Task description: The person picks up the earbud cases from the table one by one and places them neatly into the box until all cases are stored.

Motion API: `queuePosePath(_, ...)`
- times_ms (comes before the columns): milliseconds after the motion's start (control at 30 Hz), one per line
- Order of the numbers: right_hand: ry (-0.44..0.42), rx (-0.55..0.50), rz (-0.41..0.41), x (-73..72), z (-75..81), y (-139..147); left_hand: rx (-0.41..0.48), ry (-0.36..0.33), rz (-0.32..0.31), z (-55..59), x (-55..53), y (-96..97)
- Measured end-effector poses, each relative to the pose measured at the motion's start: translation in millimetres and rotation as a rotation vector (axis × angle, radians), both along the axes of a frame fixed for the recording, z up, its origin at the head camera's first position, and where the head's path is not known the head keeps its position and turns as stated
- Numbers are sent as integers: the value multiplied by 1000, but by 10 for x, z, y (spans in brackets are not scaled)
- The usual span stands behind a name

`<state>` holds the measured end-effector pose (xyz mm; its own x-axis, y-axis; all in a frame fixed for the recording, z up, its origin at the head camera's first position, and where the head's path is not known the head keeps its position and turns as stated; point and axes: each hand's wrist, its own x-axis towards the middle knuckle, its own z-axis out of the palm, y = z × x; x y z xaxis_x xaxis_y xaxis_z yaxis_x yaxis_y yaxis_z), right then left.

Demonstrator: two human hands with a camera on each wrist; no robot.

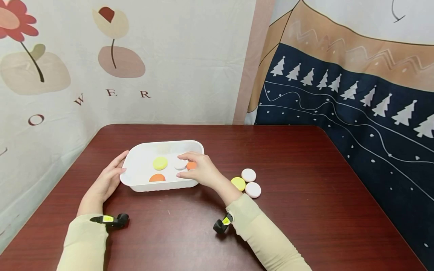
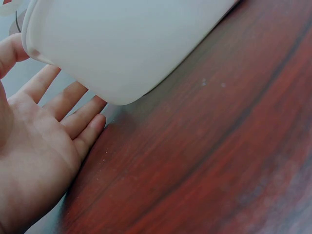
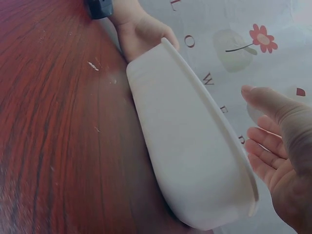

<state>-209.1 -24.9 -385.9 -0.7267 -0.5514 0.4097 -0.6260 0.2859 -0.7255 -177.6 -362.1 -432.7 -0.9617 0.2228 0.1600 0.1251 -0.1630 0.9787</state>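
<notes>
A white oblong plastic box with rounded corners sits on the table. In it lie a yellow disc, a white disc and two orange discs, one partly hidden by the near wall, the other partly behind my right hand. My left hand rests against the box's left end with its fingers fairly straight, the thumb by the rim. Over the box's right side, my right hand hovers with thumb and fingers apart; the right wrist view shows nothing between them.
Right of the box, a yellow disc and two white discs, one farther back and one nearer, lie close together beside my right forearm. The dark red wooden table meets printed cloth hangings at its back.
</notes>
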Motion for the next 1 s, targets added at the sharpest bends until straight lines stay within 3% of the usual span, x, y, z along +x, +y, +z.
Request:
queuePosePath(367,-26,-39,19,47,63,132,-20,-10,11,14,23,8)
queuePosePath(1000,66,-50,3,122,111,447,-18,-3,5,19,15,13)
